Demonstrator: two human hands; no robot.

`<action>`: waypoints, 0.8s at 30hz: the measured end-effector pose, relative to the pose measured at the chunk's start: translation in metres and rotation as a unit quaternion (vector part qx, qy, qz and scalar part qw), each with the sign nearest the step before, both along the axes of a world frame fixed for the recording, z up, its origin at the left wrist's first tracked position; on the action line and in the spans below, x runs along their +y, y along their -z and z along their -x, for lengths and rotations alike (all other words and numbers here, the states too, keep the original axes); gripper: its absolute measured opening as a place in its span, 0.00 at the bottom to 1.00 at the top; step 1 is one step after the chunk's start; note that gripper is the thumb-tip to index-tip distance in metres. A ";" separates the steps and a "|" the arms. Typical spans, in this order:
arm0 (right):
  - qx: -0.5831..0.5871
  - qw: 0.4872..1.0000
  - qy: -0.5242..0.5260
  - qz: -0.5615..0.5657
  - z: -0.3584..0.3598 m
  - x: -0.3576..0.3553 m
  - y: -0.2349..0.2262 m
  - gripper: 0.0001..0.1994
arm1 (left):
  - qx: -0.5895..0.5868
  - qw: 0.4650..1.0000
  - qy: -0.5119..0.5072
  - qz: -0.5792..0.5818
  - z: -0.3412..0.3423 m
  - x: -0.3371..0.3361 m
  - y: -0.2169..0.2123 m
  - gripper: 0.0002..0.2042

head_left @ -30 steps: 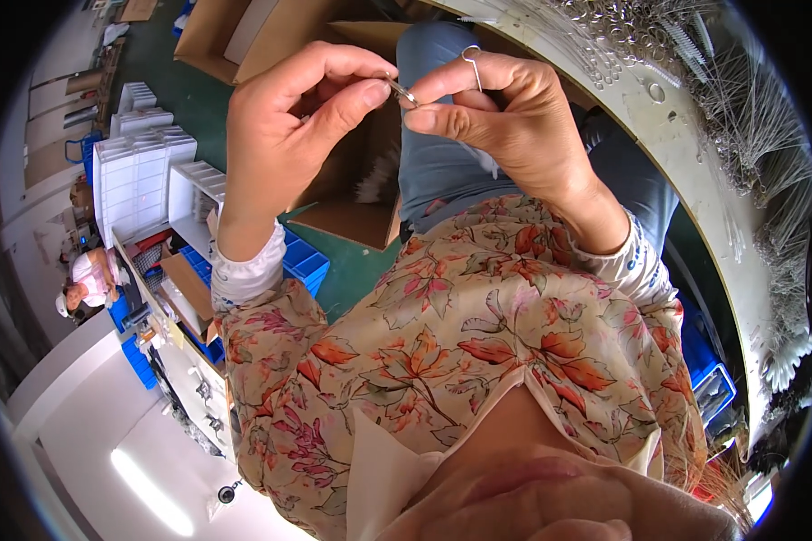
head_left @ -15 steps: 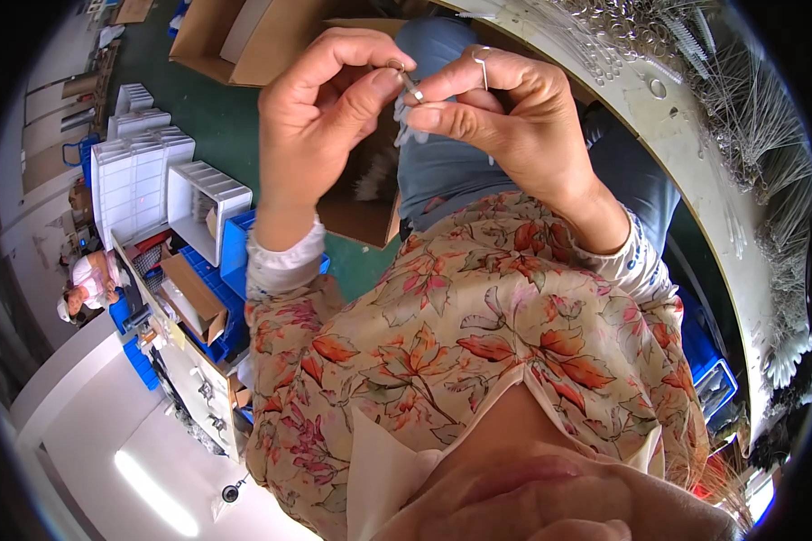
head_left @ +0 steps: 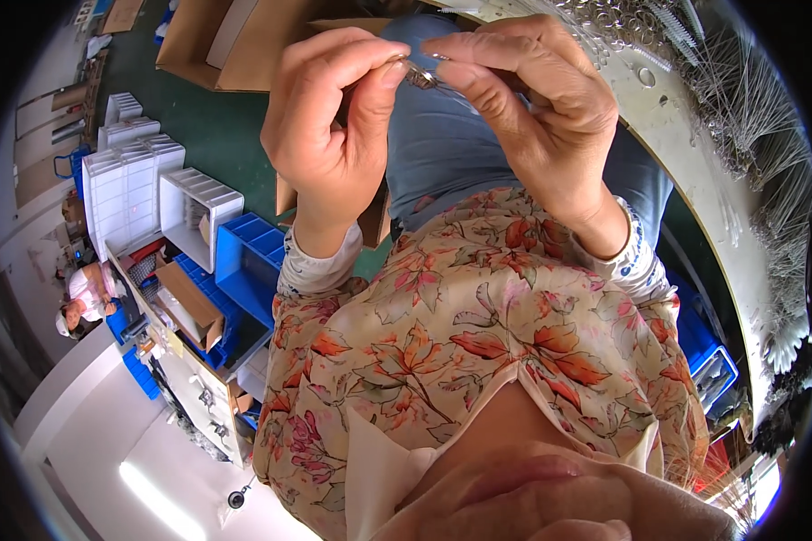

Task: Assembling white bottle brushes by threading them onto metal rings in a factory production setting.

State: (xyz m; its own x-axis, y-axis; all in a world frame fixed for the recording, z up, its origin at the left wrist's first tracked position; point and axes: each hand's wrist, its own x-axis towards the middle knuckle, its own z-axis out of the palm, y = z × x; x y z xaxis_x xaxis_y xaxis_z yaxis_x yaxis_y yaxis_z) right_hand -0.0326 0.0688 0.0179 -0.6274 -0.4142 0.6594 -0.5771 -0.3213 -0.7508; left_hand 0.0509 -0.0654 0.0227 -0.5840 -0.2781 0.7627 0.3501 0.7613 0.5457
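Observation:
My left hand (head_left: 334,131) is raised, thumb and forefinger pinched on a small metal ring (head_left: 398,59). Facing it, my right hand (head_left: 541,113) has its thumb and forefinger bent close to the same spot. A small shiny bit (head_left: 437,57) shows at its forefinger tip, too small to name. Between the hands is a little cluster of thin metal loops (head_left: 421,77), against the right thumb tip; whether it joins the ring cannot be made out. Both hands are above my blue-trousered lap (head_left: 429,153).
A pale worktable (head_left: 695,194) curves along my right, with bundled thin wires (head_left: 762,135) and loose metal rings (head_left: 595,18) on it. Cardboard boxes (head_left: 235,41) stand ahead left. White crates (head_left: 135,176) and blue crates (head_left: 248,257) are at left, with another person (head_left: 86,293) beyond.
Both hands have shifted slightly up, and their fingertips have drawn apart. The silvery piece pinched between them earlier no longer shows there; thin metal loops now show between the hands.

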 end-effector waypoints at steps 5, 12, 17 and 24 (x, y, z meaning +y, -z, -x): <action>0.036 0.998 -0.017 -0.038 0.002 0.011 -0.002 0.08 | 0.016 0.999 -0.010 0.050 0.002 0.000 0.001 0.04; -0.208 0.971 -0.077 -0.089 -0.005 0.016 -0.005 0.07 | 0.031 0.995 -0.011 0.091 0.004 -0.001 -0.002 0.05; -0.216 0.964 -0.139 -0.071 -0.004 0.008 0.010 0.06 | 0.022 0.993 -0.010 0.117 0.004 -0.001 -0.002 0.05; -0.156 0.976 -0.151 -0.029 -0.002 0.009 0.013 0.06 | -0.099 0.943 0.154 -0.276 -0.001 0.005 -0.001 0.05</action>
